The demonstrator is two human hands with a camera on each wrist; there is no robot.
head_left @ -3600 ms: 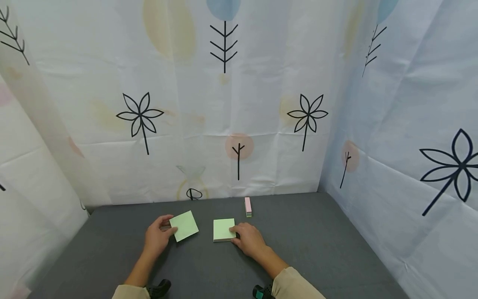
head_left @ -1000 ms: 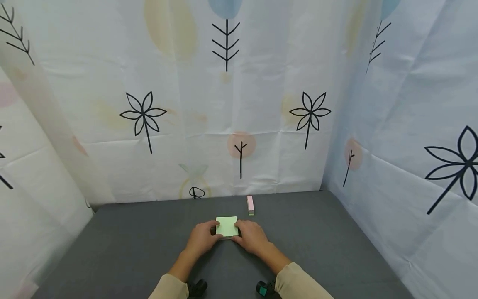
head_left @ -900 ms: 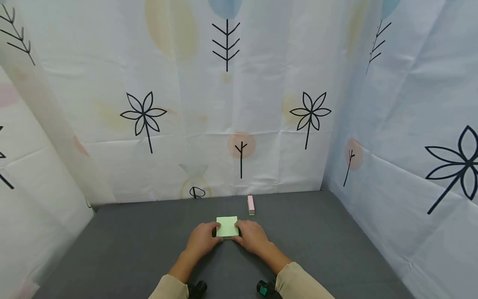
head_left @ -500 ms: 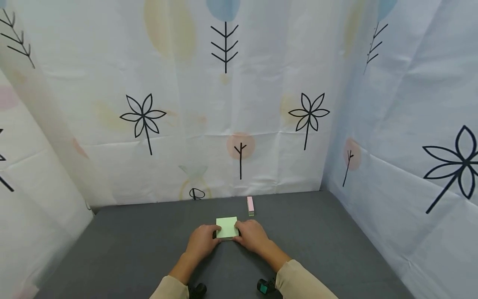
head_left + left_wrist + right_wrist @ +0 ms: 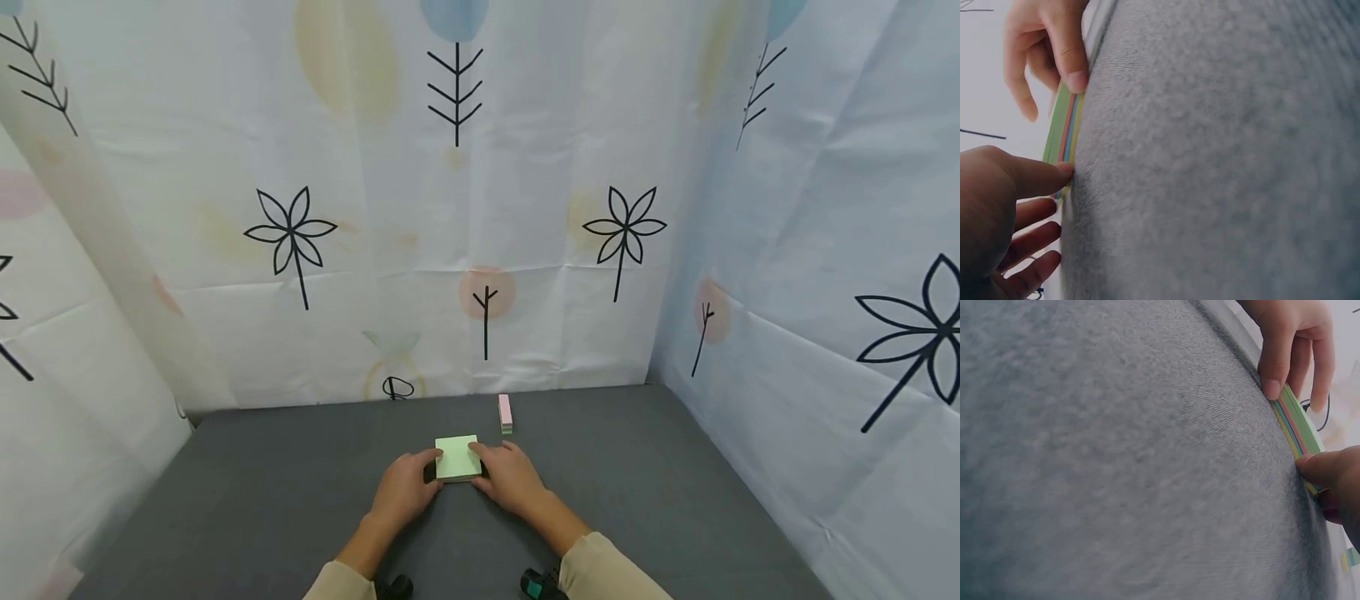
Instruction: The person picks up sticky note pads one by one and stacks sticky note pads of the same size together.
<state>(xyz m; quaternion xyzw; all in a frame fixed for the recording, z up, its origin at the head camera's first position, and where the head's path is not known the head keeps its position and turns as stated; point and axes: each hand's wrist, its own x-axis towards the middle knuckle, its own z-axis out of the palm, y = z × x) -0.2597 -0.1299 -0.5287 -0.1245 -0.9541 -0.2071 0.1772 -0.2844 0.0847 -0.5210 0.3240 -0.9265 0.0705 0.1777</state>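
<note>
A square stack of sticky notes (image 5: 457, 457) lies on the table in the head view, pale green on top. In the left wrist view, its edge (image 5: 1066, 128) shows green, red, blue and yellow layers. My left hand (image 5: 405, 487) holds the stack's left side, with the thumb at the near corner and a finger at the upper left edge. On the opposite side, my right hand (image 5: 513, 477) grips the right edge in a like way. The right wrist view shows both thumbs against the near edge of the stack. The fingers behind the stack are partly hidden.
A small, narrow pink-topped block of layered notes (image 5: 506, 412) stands farther back, right of the stack. The grey table (image 5: 645, 500) meets patterned white cloth walls (image 5: 540, 208) at the back and both sides.
Earlier my left hand held a separate green square off to the left. It has since brought that square to the stack, and both hands now hold the sides. Over the last second, little moves.
</note>
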